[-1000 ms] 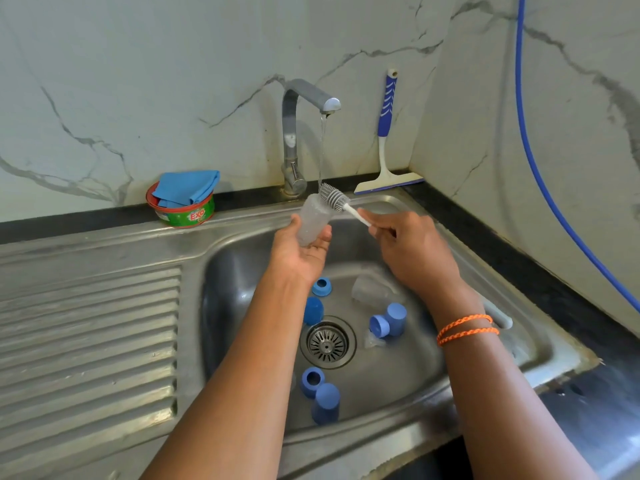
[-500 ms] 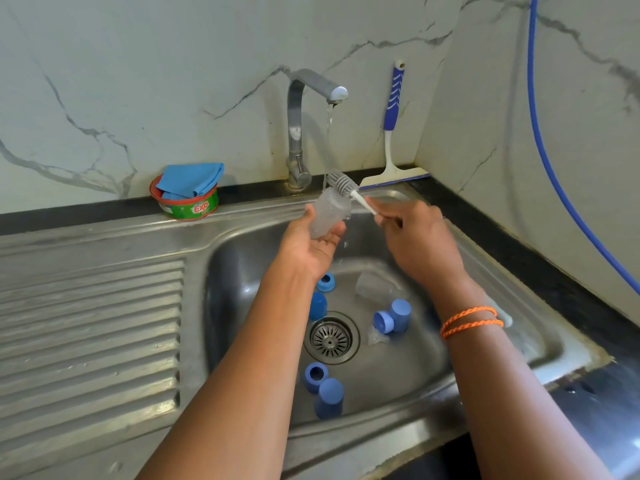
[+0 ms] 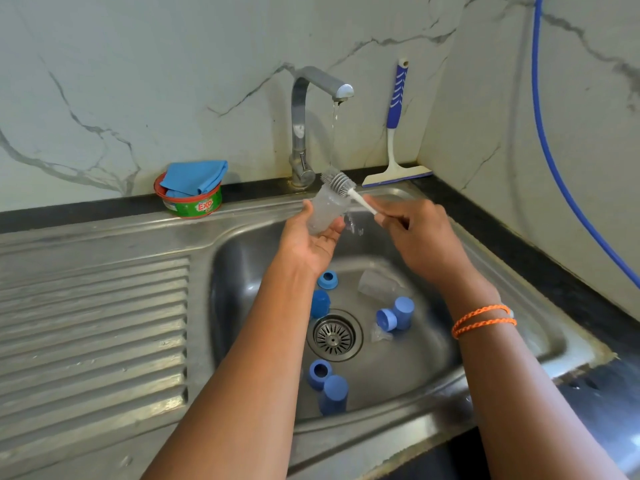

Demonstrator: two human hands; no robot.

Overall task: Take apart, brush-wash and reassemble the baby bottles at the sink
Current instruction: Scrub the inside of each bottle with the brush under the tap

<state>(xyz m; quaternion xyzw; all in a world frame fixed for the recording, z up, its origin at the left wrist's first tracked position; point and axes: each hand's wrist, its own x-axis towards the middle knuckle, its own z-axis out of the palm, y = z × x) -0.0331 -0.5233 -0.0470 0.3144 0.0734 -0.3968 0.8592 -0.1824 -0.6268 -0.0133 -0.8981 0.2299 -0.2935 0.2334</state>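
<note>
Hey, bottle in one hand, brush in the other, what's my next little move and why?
Probably push the brush down into the bottle: your left hand holds it open-end up under the running water, and the bristles sit at its mouth, not yet inside.

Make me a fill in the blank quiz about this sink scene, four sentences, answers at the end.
1. The left hand grips a clear ____.
2. The right hand holds a ____ by its white handle.
3. Water runs from the ____ behind the sink.
4. A blue cloth sits on the green ____ at the wall.

Missing words: bottle; brush; tap; tub
</note>
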